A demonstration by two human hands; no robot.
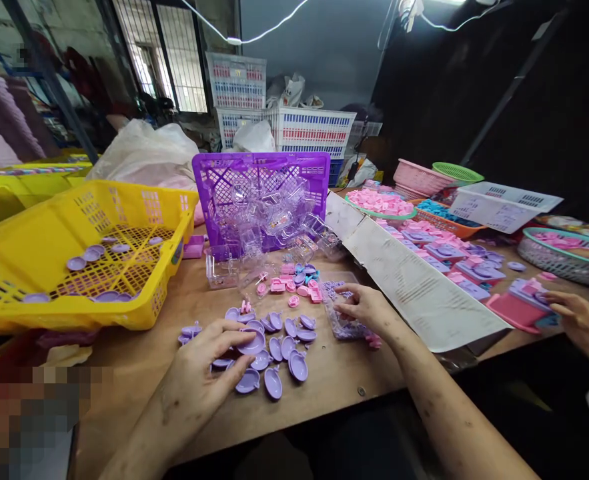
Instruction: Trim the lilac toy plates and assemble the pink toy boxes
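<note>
My left hand is closed on a lilac oval dish, with thumb and fingers at its edge, above the left part of a loose group of similar lilac dishes. To the right, my right hand reaches over a clear tray of small lilac pieces; its fingertips are curled down near the pieces, and whatever lies between them is too small to make out. Just beyond the dishes lie small pink parts and teal parts. Clear plastic cases are heaped behind them.
A yellow basket with lilac dishes stands at left, and a purple basket behind the cases. A white panel borders the right side. Beyond it are pink and lilac toy sets and another person's hand.
</note>
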